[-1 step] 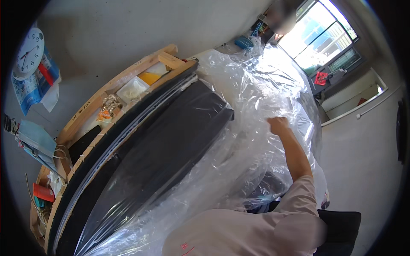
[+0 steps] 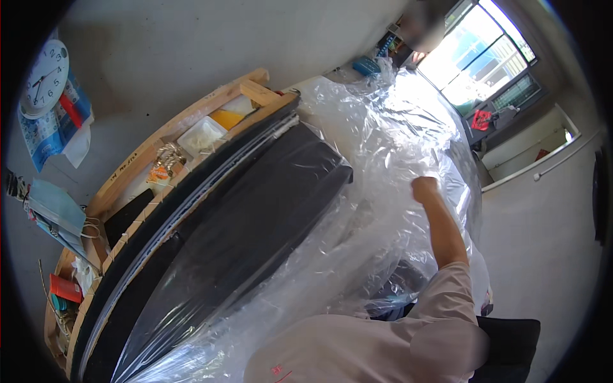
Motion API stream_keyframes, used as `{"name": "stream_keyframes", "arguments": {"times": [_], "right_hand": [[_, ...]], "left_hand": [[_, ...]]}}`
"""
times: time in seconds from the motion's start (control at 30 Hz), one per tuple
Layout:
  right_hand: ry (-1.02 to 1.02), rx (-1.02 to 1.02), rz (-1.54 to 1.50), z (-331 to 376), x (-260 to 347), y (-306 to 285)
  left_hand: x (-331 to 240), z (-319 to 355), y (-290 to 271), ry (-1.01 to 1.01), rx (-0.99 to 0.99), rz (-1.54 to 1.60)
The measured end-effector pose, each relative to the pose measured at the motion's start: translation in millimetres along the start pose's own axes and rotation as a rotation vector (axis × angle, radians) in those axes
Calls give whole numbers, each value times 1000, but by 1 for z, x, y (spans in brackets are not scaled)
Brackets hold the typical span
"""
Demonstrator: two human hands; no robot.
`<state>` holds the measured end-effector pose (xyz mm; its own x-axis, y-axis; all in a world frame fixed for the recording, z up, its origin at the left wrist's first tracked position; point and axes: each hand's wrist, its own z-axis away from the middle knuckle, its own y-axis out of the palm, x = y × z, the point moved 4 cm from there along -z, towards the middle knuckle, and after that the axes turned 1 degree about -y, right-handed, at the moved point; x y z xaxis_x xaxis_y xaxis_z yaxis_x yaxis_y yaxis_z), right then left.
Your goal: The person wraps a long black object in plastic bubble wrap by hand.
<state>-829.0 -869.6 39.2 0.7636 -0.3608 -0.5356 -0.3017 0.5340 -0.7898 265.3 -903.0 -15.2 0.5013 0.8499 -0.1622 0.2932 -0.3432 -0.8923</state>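
Note:
My right hand (image 2: 425,189) is raised over the clear plastic sheet (image 2: 377,159), its fingers curled closed. What they hold, if anything, cannot be made out. Crumpled and shiny, the sheet spreads across the middle and far right, and down toward my body. Black cloth (image 2: 255,185) lies stretched along a long wooden frame (image 2: 121,167) to the left of the hand, partly under the plastic. My left hand does not show.
On the frame's ledge sit a white tray (image 2: 201,135), a yellow item (image 2: 227,119) and a red container (image 2: 66,288). A face mask (image 2: 57,204) and a clock (image 2: 45,80) hang left. Another person (image 2: 421,29) is at the far end by the window (image 2: 476,54). A black chair (image 2: 511,345) stands lower right.
My right hand has shifted slightly to the right, and its fingers look more tightly curled. The sheet and the black cloth lie much as before.

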Motion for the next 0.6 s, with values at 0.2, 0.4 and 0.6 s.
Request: {"name": "stream_keyframes", "arguments": {"times": [0.2, 0.4, 0.6], "right_hand": [[64, -630, -1343, -53, -53, -127], [-53, -1104, -1543, -152, 64, -232], [-350, -452, -778, -56, 227, -109]], "left_hand": [[18, -8, -1, -64, 11, -91], [68, -27, 30, -113, 60, 29], [206, 20, -66, -94, 6, -144]]}}
